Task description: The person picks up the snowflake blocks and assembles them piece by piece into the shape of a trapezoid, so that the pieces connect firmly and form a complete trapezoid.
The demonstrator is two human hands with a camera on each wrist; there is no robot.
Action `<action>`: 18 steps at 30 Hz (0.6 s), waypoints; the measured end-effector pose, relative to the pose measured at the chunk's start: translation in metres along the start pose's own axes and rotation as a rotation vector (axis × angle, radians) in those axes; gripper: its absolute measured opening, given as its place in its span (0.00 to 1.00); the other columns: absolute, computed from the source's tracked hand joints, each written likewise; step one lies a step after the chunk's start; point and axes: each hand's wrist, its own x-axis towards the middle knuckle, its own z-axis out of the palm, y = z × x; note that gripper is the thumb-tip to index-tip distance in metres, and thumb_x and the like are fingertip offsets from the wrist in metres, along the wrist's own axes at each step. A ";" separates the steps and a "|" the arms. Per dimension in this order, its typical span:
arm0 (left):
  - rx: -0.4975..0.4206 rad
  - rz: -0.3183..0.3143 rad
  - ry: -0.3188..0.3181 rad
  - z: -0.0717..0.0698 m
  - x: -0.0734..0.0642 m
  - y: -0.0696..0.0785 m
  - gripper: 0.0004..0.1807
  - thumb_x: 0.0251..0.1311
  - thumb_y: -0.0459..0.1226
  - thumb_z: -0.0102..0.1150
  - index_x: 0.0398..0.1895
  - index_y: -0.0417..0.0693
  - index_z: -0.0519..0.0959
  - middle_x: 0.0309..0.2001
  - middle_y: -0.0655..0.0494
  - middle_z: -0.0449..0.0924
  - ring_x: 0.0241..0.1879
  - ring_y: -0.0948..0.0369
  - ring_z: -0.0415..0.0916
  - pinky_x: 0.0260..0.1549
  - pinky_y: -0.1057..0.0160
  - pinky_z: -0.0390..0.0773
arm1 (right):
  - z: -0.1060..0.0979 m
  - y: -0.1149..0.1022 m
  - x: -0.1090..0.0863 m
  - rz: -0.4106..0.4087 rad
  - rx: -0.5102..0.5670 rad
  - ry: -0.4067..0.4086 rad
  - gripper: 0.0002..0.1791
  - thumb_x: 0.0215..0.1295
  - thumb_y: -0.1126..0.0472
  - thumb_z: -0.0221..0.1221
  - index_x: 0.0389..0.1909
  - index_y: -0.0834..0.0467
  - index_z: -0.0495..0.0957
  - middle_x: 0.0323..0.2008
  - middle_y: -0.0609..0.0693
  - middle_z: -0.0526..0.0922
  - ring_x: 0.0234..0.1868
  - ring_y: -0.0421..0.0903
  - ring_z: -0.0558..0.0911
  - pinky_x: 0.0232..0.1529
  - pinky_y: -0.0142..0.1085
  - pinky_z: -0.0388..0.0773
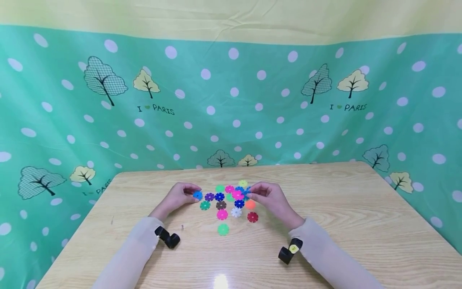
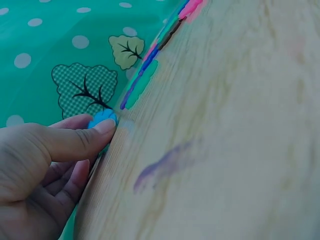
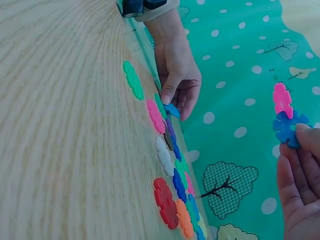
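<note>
Light-blue notched disc (image 1: 197,195) sits pinched between thumb and fingers of the left hand (image 1: 180,194), just left of multicoloured discs (image 1: 221,205) lying on the surface (image 1: 325,233). The right hand (image 1: 268,197) pinches a blue disc (image 3: 287,131) joined to a pink disc (image 3: 282,100), both above the surface.

Your upper frame is filled by a green, pale-dotted fabric curtain (image 1: 249,108) with a cream top band (image 1: 231,18), printed trees (image 1: 102,78) and "PARIS" lettering (image 1: 163,109); a pale wood-grain table (image 1: 346,204) spans your lower frame.
</note>
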 end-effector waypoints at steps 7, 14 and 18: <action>-0.060 -0.005 0.018 -0.002 0.000 -0.001 0.19 0.47 0.29 0.69 0.46 0.40 0.81 0.41 0.48 0.82 0.38 0.58 0.78 0.39 0.65 0.80 | -0.002 0.001 -0.001 -0.007 0.004 0.010 0.09 0.58 0.66 0.64 0.37 0.67 0.80 0.37 0.60 0.84 0.36 0.51 0.83 0.38 0.29 0.80; -0.119 -0.029 0.011 -0.004 0.001 -0.003 0.16 0.49 0.30 0.68 0.44 0.39 0.81 0.37 0.48 0.84 0.37 0.60 0.80 0.39 0.67 0.80 | -0.001 -0.002 -0.002 0.036 -0.006 0.033 0.08 0.58 0.66 0.63 0.38 0.66 0.80 0.37 0.58 0.84 0.38 0.56 0.82 0.38 0.28 0.80; -0.140 -0.041 0.023 -0.004 0.000 0.002 0.14 0.51 0.30 0.67 0.43 0.38 0.81 0.36 0.49 0.84 0.36 0.60 0.81 0.38 0.67 0.80 | 0.000 -0.017 -0.005 0.043 -0.037 0.049 0.07 0.59 0.68 0.63 0.37 0.67 0.80 0.36 0.58 0.84 0.36 0.51 0.82 0.38 0.28 0.79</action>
